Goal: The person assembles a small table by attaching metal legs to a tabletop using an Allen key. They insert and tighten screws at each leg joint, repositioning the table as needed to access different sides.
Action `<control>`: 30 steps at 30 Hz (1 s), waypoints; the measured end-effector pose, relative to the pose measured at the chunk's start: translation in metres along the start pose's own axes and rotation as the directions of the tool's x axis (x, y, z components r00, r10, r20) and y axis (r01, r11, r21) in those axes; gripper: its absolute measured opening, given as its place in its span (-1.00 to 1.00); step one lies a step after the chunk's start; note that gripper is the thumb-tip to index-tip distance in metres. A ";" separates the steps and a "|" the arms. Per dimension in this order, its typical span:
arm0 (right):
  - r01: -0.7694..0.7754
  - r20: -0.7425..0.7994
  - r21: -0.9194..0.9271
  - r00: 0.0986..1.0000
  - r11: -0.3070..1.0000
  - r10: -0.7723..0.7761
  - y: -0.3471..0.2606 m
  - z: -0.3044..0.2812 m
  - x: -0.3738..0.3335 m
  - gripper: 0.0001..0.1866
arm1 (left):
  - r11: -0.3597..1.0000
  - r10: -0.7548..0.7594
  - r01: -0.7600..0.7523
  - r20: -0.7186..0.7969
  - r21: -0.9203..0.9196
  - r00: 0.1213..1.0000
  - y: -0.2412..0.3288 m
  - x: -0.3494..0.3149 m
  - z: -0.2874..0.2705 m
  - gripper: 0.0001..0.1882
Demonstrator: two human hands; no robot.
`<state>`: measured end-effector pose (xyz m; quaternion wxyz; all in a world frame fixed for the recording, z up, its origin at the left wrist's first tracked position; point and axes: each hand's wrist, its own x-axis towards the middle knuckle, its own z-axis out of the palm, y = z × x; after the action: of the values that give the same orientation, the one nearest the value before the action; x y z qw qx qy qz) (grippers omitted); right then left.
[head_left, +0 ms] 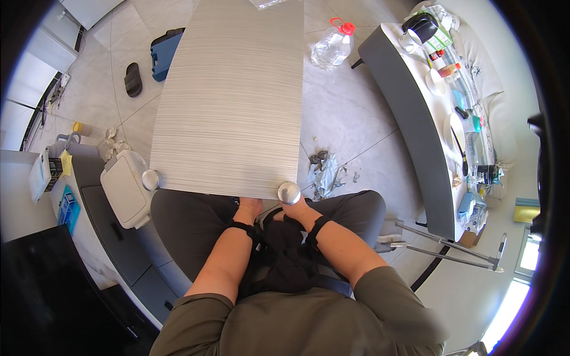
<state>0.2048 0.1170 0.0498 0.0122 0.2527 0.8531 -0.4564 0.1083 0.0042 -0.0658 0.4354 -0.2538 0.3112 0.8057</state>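
Both forearms come up from the lower edge, each with a black strap at the wrist. The left hand reaches under the near edge of the striped grey panel, its fingers hidden, so their grip cannot be told. The right hand sits just below a round metal knob at that edge, fingers unclear. Farther off, a clear water jug stands on the tiled floor.

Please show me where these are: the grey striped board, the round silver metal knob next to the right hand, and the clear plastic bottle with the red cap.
Grey striped board point(237, 95): head view, middle of its face.
Round silver metal knob point(289, 193): head view, its top.
Clear plastic bottle with red cap point(331, 48): head view, its body.
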 end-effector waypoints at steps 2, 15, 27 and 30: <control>-0.013 0.007 0.003 1.000 1.000 0.013 -0.001 0.000 0.001 -0.78 | 0.999 0.024 -0.025 0.015 0.037 1.000 0.001 -0.001 0.002 -0.61; -0.069 0.048 0.137 0.997 0.988 0.063 -0.009 -0.002 0.006 -0.75 | 0.998 0.036 -0.032 -0.073 0.059 0.997 0.014 -0.019 0.031 -0.59; -0.003 -0.021 0.096 1.000 0.995 0.005 -0.003 0.004 0.008 -0.73 | 0.982 0.101 -0.096 -0.020 0.165 0.995 0.015 -0.022 0.038 -0.59; -0.015 0.008 0.244 1.000 0.970 0.014 -0.004 0.003 0.007 -0.68 | 0.984 0.113 -0.112 0.003 0.140 0.994 0.014 -0.020 0.037 -0.60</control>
<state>0.1957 0.1154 0.0494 -0.0131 0.2571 0.7886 -0.5584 0.1011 0.0145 -0.0233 0.4052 -0.2066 0.3820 0.8045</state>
